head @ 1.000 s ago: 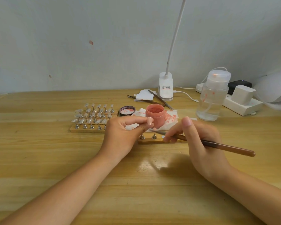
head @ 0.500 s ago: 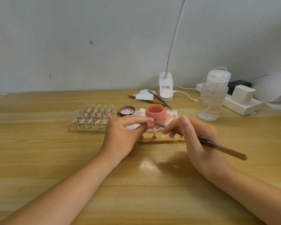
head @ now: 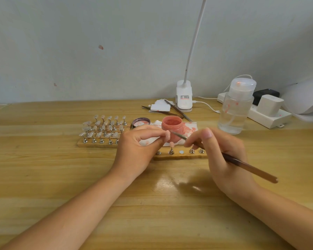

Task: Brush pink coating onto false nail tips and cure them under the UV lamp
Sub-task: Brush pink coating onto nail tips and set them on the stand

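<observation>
The left hand pinched a pink tip between thumb and forefinger, just in front of the open jar. The right hand pinched the brush pencil-style, bristles right at the tip; can't say if they touched. I'd guess that tip was featherlight, thin, a bit springy, and slick once wet, so best held by its stand underneath, never the coated face. More clear tips waited on the rack at left, and the lamp sat far right on the worktop.
</observation>
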The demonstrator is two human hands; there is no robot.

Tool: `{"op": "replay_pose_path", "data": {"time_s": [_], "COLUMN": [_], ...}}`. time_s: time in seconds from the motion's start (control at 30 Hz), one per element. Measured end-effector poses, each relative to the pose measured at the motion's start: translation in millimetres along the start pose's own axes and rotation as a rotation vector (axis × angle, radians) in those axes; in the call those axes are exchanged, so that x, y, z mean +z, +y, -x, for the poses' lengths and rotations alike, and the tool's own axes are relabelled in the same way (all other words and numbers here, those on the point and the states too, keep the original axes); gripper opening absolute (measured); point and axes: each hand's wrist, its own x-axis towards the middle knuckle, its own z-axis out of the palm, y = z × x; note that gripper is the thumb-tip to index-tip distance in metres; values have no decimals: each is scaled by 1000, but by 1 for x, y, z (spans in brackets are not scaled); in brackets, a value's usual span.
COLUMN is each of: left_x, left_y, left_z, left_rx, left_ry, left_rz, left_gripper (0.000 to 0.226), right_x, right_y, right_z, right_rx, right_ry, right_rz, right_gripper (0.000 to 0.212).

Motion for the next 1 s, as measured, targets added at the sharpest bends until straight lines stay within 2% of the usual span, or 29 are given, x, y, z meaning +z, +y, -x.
{"op": "replay_pose_path", "data": {"time_s": [0.2, 0.37, 0.5, 0.63, 0.8, 0.93, 1.0], "left_x": [0, -1, -1, -1, -1, -1, 0], "left_y": [2, 1, 1, 2, 3, 6, 8], "left_z": [1, 1, 1, 2, 2, 2, 2], "left_rx": [-57, -47, -46, -39, -36, 34, 62], "left_ry": [16, 5, 1, -26, -18, -20, -34], "left_rz": [-7, -41, -60, -68, -77, -102, -92], "left_gripper": [18, 17, 28, 26, 31, 28, 16], "right_x": [-3, 0, -3, 0, -5, -5, -4], "right_y": [0, 0, 1, 2, 5, 4, 3], "right_z": [1, -3, -1, -3, -2, -4, -6], "right_rx": [12, -24, -27, -69, -45, -14, 32], "right_ry": [-17, -17, -28, -13, -9, 91, 111], "right_rz": [-33, 115, 45, 159, 25, -65, -91], "right_gripper": [47, 34, 47, 37, 55, 42, 33]}}
